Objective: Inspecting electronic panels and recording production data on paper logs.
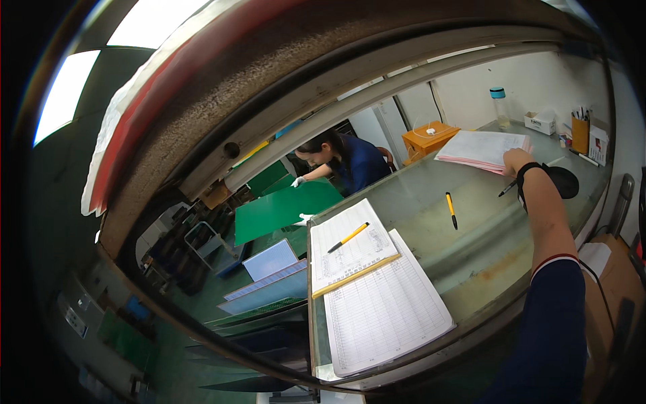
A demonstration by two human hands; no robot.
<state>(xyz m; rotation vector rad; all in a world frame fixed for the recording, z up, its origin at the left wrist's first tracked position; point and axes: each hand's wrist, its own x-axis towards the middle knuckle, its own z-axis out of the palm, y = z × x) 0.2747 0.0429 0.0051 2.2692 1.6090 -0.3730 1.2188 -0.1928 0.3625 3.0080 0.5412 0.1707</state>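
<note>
My right hand (pixel 517 161) reaches across the glass-topped desk (pixel 417 195), its fingers closed at the near right corner of a stack of white and pink papers (pixel 481 148). A black band circles that wrist. Beside the wrist lie a black pen (pixel 507 189) and a round black object (pixel 564 182) whose kind I cannot make out. A yellow-and-black pen (pixel 451 211) rests on the glass. Nearer, another such pen (pixel 348 238) lies on a printed sheet (pixel 350 215), which overlaps a ruled form sheet (pixel 383 323); a yellow strip (pixel 356 275) crosses them. My left hand is out of view.
At the desk's far end stand a bottle with a blue lid (pixel 498 108), a small white box (pixel 540 122) and a pen holder (pixel 580 131). Beyond the desk's left edge a person (pixel 356 161) in white gloves handles a green sheet (pixel 289 209). Panels (pixel 269 269) stand below.
</note>
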